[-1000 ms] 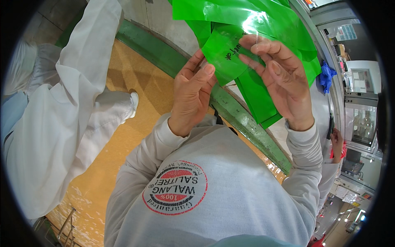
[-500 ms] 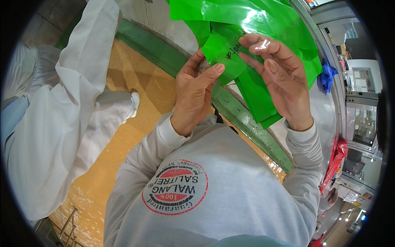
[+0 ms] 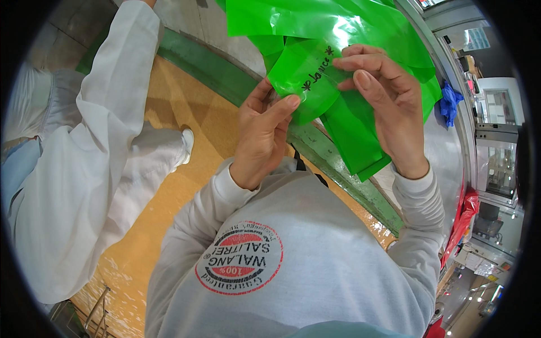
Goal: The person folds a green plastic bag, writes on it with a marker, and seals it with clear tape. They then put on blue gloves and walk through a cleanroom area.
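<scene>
A thin clear plastic piece (image 3: pixel 293 90) with dark handwriting lies over green plastic sheets (image 3: pixel 360 129), whose colour shows through it. My left hand (image 3: pixel 262 127) pinches its left edge between thumb and fingers. At the other end of the writing, my right hand (image 3: pixel 389 101) is open, its fingers bent and the thumb apart. Its fingertips are at the clear piece, perhaps touching it; the contact is hard to make out.
A person in white clothing (image 3: pixel 84 169) stands close at my left. A green ledge (image 3: pixel 197 62) crosses in front of me above a yellow-brown floor (image 3: pixel 180 129). Crumpled blue plastic (image 3: pixel 449 104) and red plastic (image 3: pixel 465 217) are at the right, by glazed cabinets (image 3: pixel 499 169).
The clear piece lies flatter and more of its writing shows. My right fingers have shifted slightly, and the glinting film over them is gone. My left hand keeps its pinch.
</scene>
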The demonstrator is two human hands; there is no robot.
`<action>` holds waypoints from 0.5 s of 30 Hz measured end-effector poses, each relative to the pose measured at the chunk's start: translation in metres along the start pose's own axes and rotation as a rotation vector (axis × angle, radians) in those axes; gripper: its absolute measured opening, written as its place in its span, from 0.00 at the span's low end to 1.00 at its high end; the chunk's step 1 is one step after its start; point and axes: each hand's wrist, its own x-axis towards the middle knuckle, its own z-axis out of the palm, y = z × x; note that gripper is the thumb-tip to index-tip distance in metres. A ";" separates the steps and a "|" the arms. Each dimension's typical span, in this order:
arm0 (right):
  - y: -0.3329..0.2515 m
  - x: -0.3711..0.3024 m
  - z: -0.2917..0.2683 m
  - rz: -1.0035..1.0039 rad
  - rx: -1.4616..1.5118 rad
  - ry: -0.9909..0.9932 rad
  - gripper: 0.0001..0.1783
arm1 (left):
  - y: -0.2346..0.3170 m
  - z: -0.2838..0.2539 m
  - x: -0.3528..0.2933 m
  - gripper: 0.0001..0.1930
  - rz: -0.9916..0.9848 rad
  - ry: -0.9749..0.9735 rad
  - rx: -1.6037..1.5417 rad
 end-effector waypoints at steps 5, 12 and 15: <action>0.007 0.007 -0.003 -0.078 -0.236 0.119 0.08 | 0.002 0.001 -0.002 0.26 -0.020 0.003 -0.011; 0.011 0.016 -0.002 -0.146 -0.524 0.216 0.07 | 0.002 0.002 -0.004 0.25 -0.013 -0.004 -0.011; 0.010 0.019 0.000 -0.136 -0.537 0.213 0.08 | 0.003 0.004 -0.004 0.25 -0.008 -0.004 -0.006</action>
